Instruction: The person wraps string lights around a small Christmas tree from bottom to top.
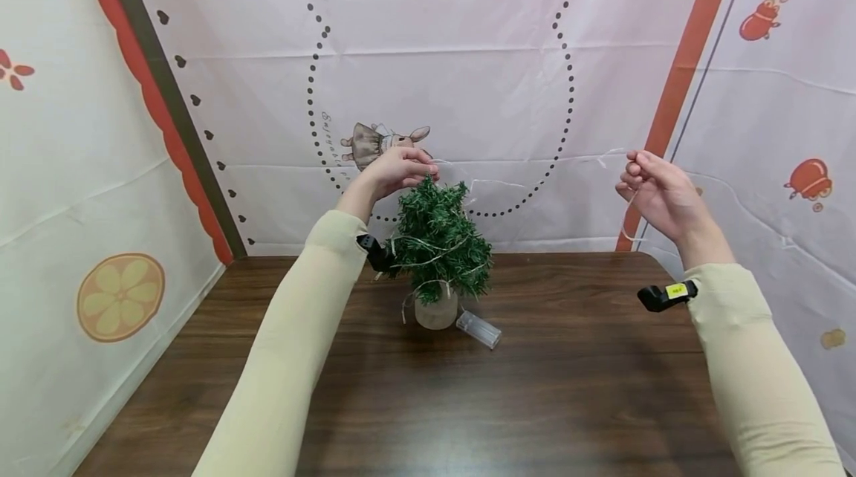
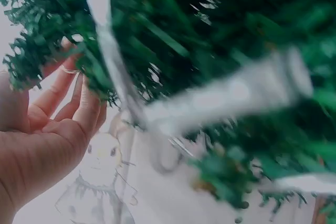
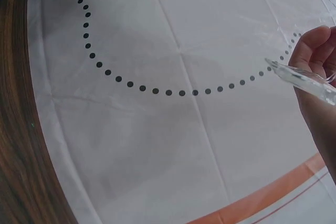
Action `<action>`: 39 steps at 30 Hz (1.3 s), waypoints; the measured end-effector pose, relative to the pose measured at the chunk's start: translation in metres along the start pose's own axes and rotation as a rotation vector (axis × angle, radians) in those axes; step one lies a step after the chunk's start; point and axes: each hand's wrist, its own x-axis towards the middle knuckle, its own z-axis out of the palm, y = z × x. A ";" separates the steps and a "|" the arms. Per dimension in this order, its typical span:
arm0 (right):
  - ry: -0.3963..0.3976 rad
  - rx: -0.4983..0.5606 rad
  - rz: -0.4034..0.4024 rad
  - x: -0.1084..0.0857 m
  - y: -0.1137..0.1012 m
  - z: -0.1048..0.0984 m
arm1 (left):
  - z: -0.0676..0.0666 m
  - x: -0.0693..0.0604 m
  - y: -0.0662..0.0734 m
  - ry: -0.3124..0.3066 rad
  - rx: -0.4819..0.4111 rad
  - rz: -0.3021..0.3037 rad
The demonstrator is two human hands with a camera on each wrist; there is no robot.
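Note:
A small green artificial Christmas tree [image 1: 441,228] stands upright on a pale round base [image 1: 436,312]. Thin clear string lights [image 1: 498,182] loop around its branches and stretch off to the right. At the treetop my left hand [image 1: 400,169] pinches the wire; the left wrist view shows it at the fingertips, partly behind branches. Well to the right, raised above the table, my right hand [image 1: 658,191] pinches the string lights between thumb and fingers, and a loose loop hangs below. A clear battery box [image 1: 478,330] lies beside the base.
The tree stands toward the back of a dark wooden table [image 1: 521,403]. Behind it hangs a pale printed cloth [image 1: 441,31] with dotted lines and a rabbit figure. More printed cloth [image 1: 769,128] encloses the right side. Each wrist carries a small black camera [image 1: 658,299].

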 end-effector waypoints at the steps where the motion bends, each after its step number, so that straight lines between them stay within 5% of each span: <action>1: 0.010 -0.006 0.002 0.001 0.000 0.001 | -0.001 -0.001 -0.002 0.009 -0.013 0.004; 10: 0.028 0.003 -0.001 0.008 0.003 0.010 | -0.009 -0.002 -0.020 0.148 -0.160 0.047; 19: 0.023 -0.010 -0.004 0.013 0.006 0.019 | -0.012 -0.004 -0.030 0.210 -0.223 0.098; 27: 0.019 -0.009 0.000 0.013 0.008 0.026 | -0.021 -0.010 -0.045 0.168 -0.249 0.237; 39: 0.006 -0.061 -0.005 0.011 0.010 0.031 | -0.028 -0.025 -0.043 0.048 -0.440 0.298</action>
